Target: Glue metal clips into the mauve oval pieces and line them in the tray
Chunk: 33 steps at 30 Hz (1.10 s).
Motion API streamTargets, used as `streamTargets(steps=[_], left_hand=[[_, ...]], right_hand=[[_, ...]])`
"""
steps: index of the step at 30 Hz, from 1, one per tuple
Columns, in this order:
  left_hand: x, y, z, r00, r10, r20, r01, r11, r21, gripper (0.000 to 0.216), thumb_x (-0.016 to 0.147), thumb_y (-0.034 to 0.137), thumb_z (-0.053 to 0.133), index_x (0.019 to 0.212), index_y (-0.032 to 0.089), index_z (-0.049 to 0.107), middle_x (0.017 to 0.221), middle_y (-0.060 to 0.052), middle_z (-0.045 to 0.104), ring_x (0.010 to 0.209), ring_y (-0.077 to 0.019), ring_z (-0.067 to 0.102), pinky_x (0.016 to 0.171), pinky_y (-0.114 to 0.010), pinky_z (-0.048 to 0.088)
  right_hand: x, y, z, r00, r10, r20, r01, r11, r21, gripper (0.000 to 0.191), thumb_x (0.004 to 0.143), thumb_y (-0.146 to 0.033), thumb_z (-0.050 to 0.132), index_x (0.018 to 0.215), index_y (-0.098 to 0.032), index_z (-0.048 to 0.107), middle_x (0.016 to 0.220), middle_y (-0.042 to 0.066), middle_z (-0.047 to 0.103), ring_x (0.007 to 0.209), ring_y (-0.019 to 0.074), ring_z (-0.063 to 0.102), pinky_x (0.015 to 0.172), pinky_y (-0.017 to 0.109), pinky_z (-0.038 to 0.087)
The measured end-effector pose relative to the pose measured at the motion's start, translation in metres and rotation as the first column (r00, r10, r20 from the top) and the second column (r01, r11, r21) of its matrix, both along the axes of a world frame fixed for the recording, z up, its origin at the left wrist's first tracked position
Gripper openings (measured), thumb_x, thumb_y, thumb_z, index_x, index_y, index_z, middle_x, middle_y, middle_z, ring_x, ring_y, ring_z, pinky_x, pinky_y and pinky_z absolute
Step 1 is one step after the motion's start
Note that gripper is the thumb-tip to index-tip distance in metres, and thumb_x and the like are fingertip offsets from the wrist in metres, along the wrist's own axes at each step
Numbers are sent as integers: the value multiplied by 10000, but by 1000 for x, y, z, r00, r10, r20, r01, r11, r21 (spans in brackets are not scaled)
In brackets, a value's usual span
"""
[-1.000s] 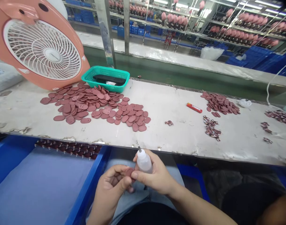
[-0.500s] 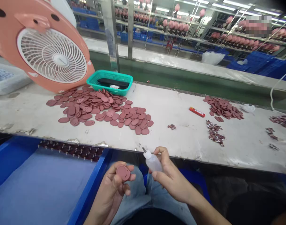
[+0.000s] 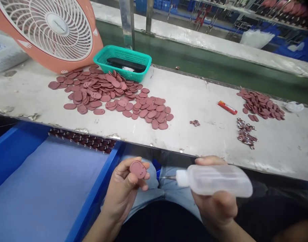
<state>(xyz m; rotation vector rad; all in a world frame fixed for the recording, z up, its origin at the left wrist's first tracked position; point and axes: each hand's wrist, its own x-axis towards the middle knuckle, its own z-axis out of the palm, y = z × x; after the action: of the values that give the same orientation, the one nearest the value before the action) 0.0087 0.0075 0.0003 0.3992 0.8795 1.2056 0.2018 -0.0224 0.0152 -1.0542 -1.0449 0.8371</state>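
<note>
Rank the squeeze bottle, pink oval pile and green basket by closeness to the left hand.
1. Squeeze bottle, to its right, in the right hand.
2. Pile of pink ovals, on the table ahead.
3. Green basket, behind that pile.

Factory line, probably: conveyor belt, parts piles.

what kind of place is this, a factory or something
Probably a factory assembly line: a long workbench strewn with piles of identical reddish oval pieces, and a green conveyor belt behind it.
</note>
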Motion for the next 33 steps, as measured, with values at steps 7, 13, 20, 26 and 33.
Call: streamTargets(steps=[7,13,20,26,33], left_hand=[[1,2,2,1000,-17,8,16,995,96,333,574,394,922,861,263,814,785,-38,811,581,-141,718,465,-156,563],[0,1,2,1000,-21,2,21,993,116,320,581,383,922,857,261,816,784,-31,811,586,-123,702,477,-151,572],[-1,1,1,1000,-29,3,28,991,132,313,596,380,915,874,273,817,802,-25,815,592,-121,706,486,-145,574],[-2,1,1,1000,-25,-7,26,991,134,303,605,384,910,871,274,817,792,-21,815,587,-118,709,486,-141,573],[-2,1,5,1000,-10,-5,11,994,106,313,582,390,919,857,277,821,781,-27,813,505,-100,677,483,-147,571]], right_hand=[[-20,-4,1,984,75,160,-84,995,53,405,854,-555,668,1136,-266,673,786,30,661,527,157,575,445,309,475],[-22,-1,3,984,98,150,-101,995,14,400,846,-543,686,1149,-282,666,738,5,644,458,131,525,412,294,445],[-21,-6,-2,982,143,126,-140,990,-32,378,876,-500,663,1177,-270,663,796,9,662,393,90,456,409,290,450],[-22,-4,0,973,117,197,-121,993,12,370,872,-481,674,1169,-261,659,832,22,681,530,149,591,498,310,530],[-25,-2,2,985,82,150,-82,997,-4,387,869,-544,653,1136,-263,660,721,5,646,435,133,512,430,309,480]])
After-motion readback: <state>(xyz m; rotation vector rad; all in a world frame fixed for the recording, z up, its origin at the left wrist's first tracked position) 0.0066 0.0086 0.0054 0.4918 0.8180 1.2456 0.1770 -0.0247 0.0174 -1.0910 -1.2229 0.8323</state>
